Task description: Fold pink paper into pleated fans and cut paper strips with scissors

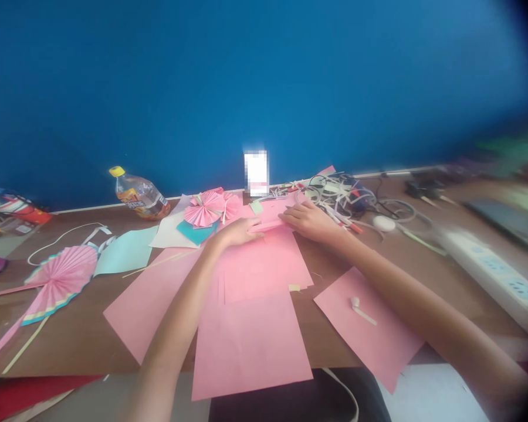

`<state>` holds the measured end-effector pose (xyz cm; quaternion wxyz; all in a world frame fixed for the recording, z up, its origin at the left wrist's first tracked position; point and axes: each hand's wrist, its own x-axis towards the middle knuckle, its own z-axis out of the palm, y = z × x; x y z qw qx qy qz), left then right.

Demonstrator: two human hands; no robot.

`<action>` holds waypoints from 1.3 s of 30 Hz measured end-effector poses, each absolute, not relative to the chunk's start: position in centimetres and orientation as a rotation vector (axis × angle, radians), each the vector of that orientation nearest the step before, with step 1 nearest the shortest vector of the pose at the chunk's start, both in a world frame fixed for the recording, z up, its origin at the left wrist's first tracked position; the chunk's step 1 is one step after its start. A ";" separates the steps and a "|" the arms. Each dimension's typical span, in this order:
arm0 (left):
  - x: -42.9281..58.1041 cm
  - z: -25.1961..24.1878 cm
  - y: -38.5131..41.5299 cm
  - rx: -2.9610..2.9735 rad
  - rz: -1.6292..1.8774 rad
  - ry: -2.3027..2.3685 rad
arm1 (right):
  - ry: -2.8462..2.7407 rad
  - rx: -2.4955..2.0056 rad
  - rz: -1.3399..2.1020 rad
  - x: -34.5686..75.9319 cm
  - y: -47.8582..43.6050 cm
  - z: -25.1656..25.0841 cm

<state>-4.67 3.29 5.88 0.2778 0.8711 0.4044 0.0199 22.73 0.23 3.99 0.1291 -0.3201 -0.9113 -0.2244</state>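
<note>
My left hand [236, 232] and my right hand [308, 220] both pinch the far edge of a pink paper sheet [264, 264] on the brown table [83, 334], pressing a narrow fold [270, 225] along it. The fingers of both hands are closed on the folded strip. More pink sheets [250, 346] lie under and in front of it. A folded pink paper rosette [205, 209] sits just beyond my left hand.
A pink fan with a striped rim [61, 280] lies at the left. A plastic bottle [138, 195] lies on its side by the blue wall. A tangle of cables and paper strips [347, 196] sits beyond my right hand. A white power strip [497, 275] is at the right. An earbud [356, 303] rests on a pink sheet.
</note>
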 end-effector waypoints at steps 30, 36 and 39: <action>-0.6 8.7 -0.7 2.858 0.107 1.368 | -2.491 -1.051 -0.092 21.8 -1.7 8.5; -2.0 9.6 0.3 2.735 0.091 1.320 | -2.324 -0.855 0.192 22.8 -1.0 9.1; -2.1 9.7 0.3 2.685 0.108 1.273 | -2.210 -0.859 0.314 22.8 -1.0 9.3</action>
